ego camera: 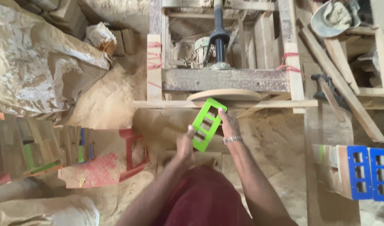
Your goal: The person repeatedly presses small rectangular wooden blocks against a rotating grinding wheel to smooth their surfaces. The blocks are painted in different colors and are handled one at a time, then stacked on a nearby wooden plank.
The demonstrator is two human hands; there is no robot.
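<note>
Head view: the person is pressing a green slotted panel against the sanding disc.
The left hand is gripping its lower end, the right hand its upper edge; fingers should be staying clear of the disc above the wooden rail.

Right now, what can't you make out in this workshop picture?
All in the head view:
- The green slotted frame: its top corner touches the round wooden disc, but contact detail is too small.
- Left hand and right hand: fingertips hidden behind the frame.
- Blue slotted pieces: cut off by the right edge.
- Motor: half hidden behind wooden rails.
</note>
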